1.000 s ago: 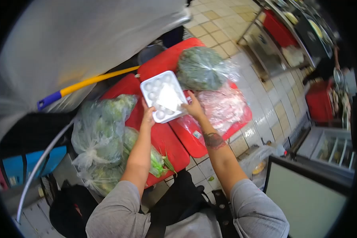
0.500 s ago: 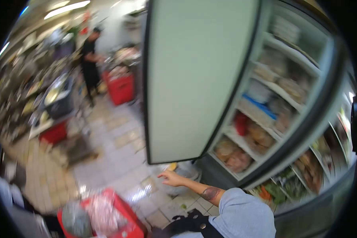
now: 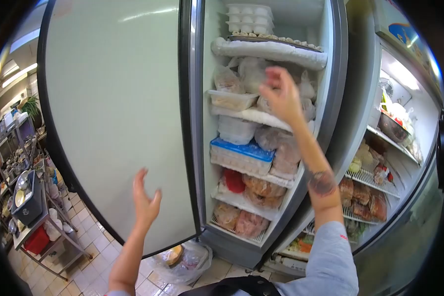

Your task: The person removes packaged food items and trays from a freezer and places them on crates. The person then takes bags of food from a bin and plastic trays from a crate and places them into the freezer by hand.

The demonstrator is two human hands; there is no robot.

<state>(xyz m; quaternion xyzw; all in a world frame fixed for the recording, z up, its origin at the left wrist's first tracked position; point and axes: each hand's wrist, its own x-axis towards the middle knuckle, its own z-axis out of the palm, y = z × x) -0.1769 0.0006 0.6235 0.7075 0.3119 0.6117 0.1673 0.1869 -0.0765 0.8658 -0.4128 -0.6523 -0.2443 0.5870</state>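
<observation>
My right hand (image 3: pixel 282 96) is raised in front of the frosted upper shelves of an upright freezer (image 3: pixel 271 116), fingers curled loosely apart, holding nothing. Behind it are frosty plastic bags (image 3: pixel 253 71), partly hidden by the hand. A clear tub (image 3: pixel 233 100) sits just left of it. My left hand (image 3: pixel 145 202) is open, thumb and fingers apart, before the freezer's swung-open door (image 3: pixel 116 113); whether it touches the door I cannot tell. Lower down are a blue-lidded container (image 3: pixel 242 150), a red bag (image 3: pixel 234 181) and bagged meat (image 3: pixel 251 224). Stacked white trays (image 3: pixel 250 18) stand on the top shelf.
To the right, a second open fridge holds a metal bowl (image 3: pixel 393 128) and packed meat (image 3: pixel 362 197). A clear bag with contents (image 3: pixel 187 261) lies on the tiled floor under the door. At far left stands a metal table with a grey bin (image 3: pixel 27 197).
My view has swung right and up to face the open freezer. The right hand has risen to the shelves, and my left hand has come into view. The co-worker and red crates have left view.
</observation>
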